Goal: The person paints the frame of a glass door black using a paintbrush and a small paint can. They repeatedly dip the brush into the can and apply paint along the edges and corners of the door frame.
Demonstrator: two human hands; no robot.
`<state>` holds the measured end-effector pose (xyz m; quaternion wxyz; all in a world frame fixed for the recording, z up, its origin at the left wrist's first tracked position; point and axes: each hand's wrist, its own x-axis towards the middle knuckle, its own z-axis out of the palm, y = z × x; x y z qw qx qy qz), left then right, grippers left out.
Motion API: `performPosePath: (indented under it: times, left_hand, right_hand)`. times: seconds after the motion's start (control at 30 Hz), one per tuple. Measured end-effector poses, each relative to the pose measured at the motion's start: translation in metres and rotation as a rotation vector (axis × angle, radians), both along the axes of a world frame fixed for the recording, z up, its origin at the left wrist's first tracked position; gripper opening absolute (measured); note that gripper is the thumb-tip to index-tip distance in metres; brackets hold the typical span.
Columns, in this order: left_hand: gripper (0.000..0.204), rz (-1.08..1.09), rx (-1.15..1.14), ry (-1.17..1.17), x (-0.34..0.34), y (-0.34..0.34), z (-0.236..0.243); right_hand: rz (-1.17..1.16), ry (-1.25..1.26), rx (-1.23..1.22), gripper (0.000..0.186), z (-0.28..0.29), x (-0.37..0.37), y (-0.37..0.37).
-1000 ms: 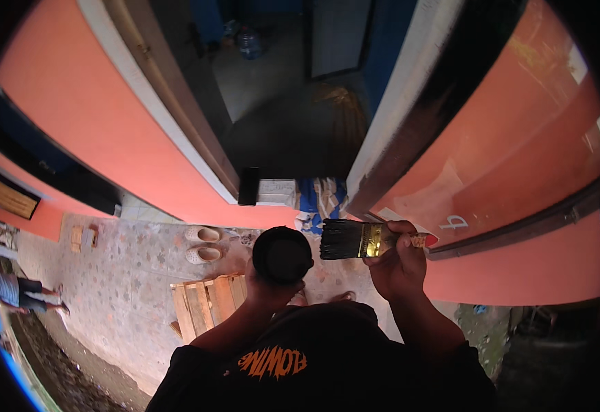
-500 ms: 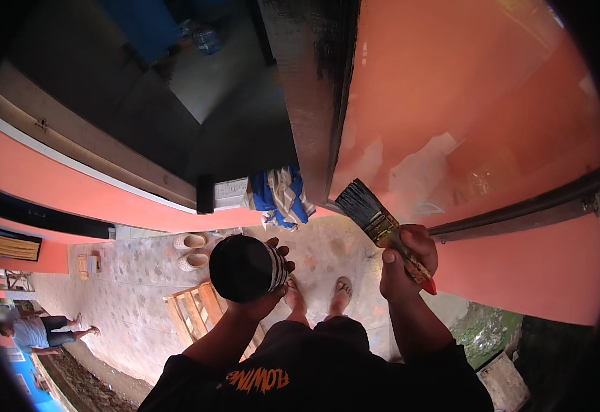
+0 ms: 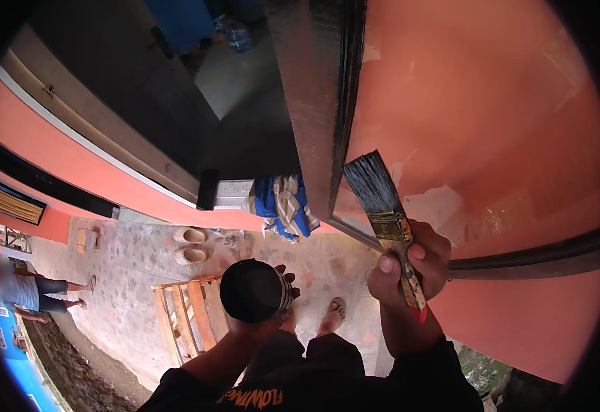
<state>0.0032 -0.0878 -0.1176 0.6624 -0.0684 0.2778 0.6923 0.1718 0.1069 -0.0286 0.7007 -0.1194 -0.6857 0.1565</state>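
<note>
Right hand (image 3: 429,262): grip closed round the handle of a paintbrush (image 3: 386,223), thumb at the left of the handle, fingers curled over from the right. Paintbrush is raised in front of the body, right of centre. Its long axis runs from the red handle tip, near and right, to the dark bristles (image 3: 371,182), far and a little left; bristle end therefore points away from the body.

Key relation: bristles against the door frame (image 3: 314,103). The frame stands far and left of the right hand, on the right side of the doorway; the left corner of the bristles lines up close to the frame's dark outer edge. Contact or gap: cannot tell, depth unclear from this one view. Right hand is the nearer of the two to the frame, with the pink wall (image 3: 465,96) behind and to its right.

Left hand (image 3: 270,326): grasping a dark round can (image 3: 252,292) from its near and right sides, fingertips showing along the right wall. Can lies left and near of the bristles, well apart from them, mouth facing up; contents too dark to make out. Wooden pallet (image 3: 195,312) on the floor, left of the can.
</note>
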Motion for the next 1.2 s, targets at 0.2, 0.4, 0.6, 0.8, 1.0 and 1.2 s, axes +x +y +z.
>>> performPosePath:
  times: [0.2,0.4,0.6,0.8,1.0,1.2]
  left_hand:
    - [0.064,-0.064,0.137,-0.133,-0.023,-0.012,0.010]
    - [0.070,-0.183,0.180,0.104,-0.066,-0.013,0.026]
    - [0.073,-0.359,0.207,0.194,-0.122,0.003,0.036]
    - [0.075,-0.379,0.289,-0.121,-0.173,0.014,0.060]
    - [0.076,-0.417,0.326,-0.116,-0.205,0.013,0.082]
    - [0.076,-0.462,0.346,-0.080,-0.219,0.011,0.091]
  right_hand:
    - [-0.045,0.023,-0.110,0.037,0.012,-0.019,-0.024]
    - [-0.049,0.107,-0.242,0.031,-0.003,-0.034,-0.055]
    - [0.247,0.315,-0.455,0.049,-0.004,-0.057,-0.082]
    - [0.599,0.442,-0.554,0.090,0.011,-0.112,-0.095]
    - [0.843,0.412,-0.465,0.132,0.019,-0.133,-0.093]
    - [0.830,0.446,-0.474,0.089,0.019,-0.151,-0.099]
